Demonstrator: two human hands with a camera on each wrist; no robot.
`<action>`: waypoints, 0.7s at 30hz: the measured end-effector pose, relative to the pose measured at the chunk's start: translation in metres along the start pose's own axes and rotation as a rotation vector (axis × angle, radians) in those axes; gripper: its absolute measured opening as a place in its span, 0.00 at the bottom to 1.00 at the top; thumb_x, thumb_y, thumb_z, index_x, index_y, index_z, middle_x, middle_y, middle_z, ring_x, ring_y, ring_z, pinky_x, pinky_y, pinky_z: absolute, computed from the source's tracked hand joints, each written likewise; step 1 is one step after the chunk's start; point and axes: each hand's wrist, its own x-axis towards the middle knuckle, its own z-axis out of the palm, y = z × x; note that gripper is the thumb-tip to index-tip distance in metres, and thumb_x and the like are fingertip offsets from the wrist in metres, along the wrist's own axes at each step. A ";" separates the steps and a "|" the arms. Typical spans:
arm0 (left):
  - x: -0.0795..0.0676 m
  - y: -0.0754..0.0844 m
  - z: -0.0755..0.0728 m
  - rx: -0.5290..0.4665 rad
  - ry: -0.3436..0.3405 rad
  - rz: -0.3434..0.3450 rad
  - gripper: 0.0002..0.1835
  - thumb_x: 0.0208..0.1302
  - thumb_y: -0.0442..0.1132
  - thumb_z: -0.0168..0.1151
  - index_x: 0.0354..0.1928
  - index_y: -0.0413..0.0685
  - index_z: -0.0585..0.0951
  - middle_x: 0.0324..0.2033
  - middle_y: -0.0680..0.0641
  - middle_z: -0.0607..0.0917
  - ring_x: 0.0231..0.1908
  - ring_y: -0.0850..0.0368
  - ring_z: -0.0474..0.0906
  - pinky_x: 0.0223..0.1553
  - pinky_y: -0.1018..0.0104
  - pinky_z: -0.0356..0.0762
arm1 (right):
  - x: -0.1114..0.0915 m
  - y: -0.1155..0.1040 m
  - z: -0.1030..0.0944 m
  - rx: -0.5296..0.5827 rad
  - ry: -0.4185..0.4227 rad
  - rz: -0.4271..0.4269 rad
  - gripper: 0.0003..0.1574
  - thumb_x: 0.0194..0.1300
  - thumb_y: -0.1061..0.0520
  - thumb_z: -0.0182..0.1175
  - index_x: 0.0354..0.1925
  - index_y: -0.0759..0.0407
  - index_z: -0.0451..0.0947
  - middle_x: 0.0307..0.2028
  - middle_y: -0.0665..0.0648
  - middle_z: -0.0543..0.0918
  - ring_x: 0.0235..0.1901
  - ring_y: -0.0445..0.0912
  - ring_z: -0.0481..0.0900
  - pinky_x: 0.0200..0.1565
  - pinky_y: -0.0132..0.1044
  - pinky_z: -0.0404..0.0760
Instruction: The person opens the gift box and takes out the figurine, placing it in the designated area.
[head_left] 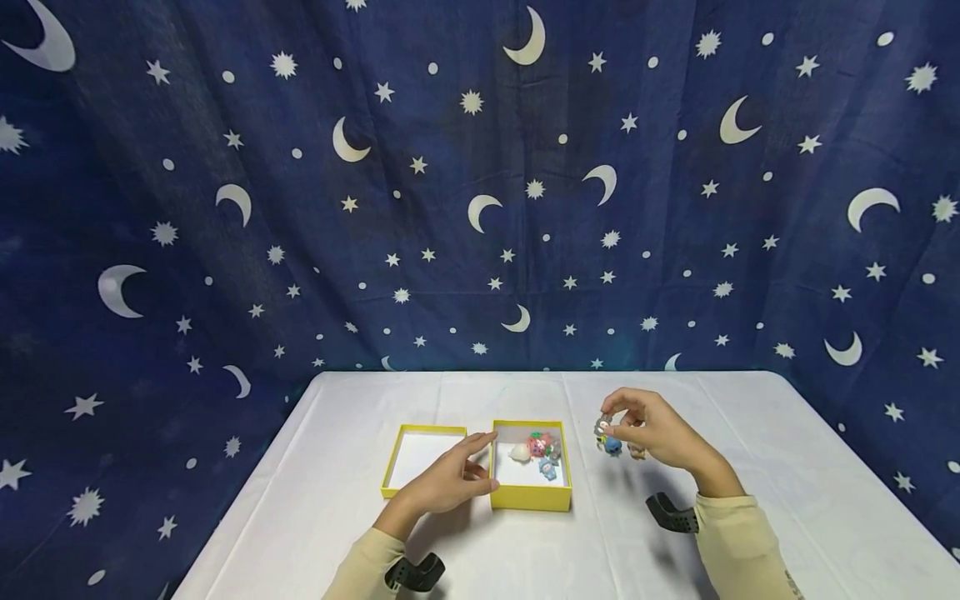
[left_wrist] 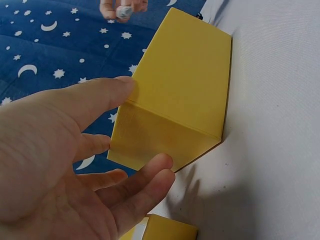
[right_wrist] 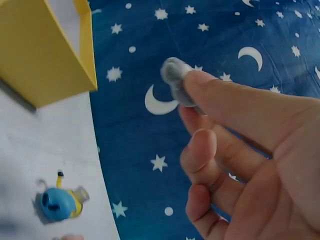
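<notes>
My left hand [head_left: 447,479] rests against the left side of a yellow box [head_left: 531,498], fingers loosely spread and thumb at its near corner. In the left wrist view the thumb and fingertips lie along the box's outer walls. Inside the box are a white figurine [head_left: 520,453], a pink one [head_left: 538,444], a light blue one [head_left: 548,471] and a grey one [head_left: 555,451]. My right hand [head_left: 654,427] pinches a small grey figurine [right_wrist: 176,82] between thumb and fingers, raised over the table right of the box.
Below the right hand a blue and yellow figurine [right_wrist: 59,204] lies on the table, with a brown figurine [head_left: 637,452] beside it. The yellow-rimmed box lid [head_left: 386,475] lies left of the box. A white cloth covers the table [head_left: 300,517]; a starry blue curtain [head_left: 465,167] hangs behind.
</notes>
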 end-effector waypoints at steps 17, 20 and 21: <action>0.001 0.000 -0.002 0.020 0.002 0.002 0.41 0.67 0.41 0.67 0.78 0.42 0.59 0.77 0.31 0.58 0.49 0.52 0.83 0.51 0.67 0.81 | -0.003 0.019 -0.011 -0.053 -0.111 0.003 0.14 0.63 0.67 0.66 0.46 0.75 0.79 0.45 0.73 0.85 0.24 0.37 0.76 0.28 0.32 0.79; 0.001 0.000 -0.002 0.021 -0.003 -0.003 0.42 0.67 0.41 0.67 0.78 0.43 0.59 0.77 0.31 0.57 0.49 0.52 0.83 0.50 0.67 0.81 | -0.003 0.024 -0.011 -0.021 -0.132 0.022 0.16 0.63 0.68 0.65 0.48 0.78 0.78 0.42 0.71 0.86 0.26 0.37 0.76 0.29 0.31 0.78; 0.001 0.000 -0.002 0.020 -0.003 -0.004 0.42 0.67 0.41 0.67 0.78 0.43 0.59 0.77 0.31 0.57 0.49 0.52 0.83 0.50 0.68 0.81 | -0.003 0.026 -0.010 -0.015 -0.137 0.023 0.16 0.63 0.68 0.65 0.48 0.78 0.78 0.41 0.71 0.86 0.26 0.37 0.76 0.29 0.31 0.78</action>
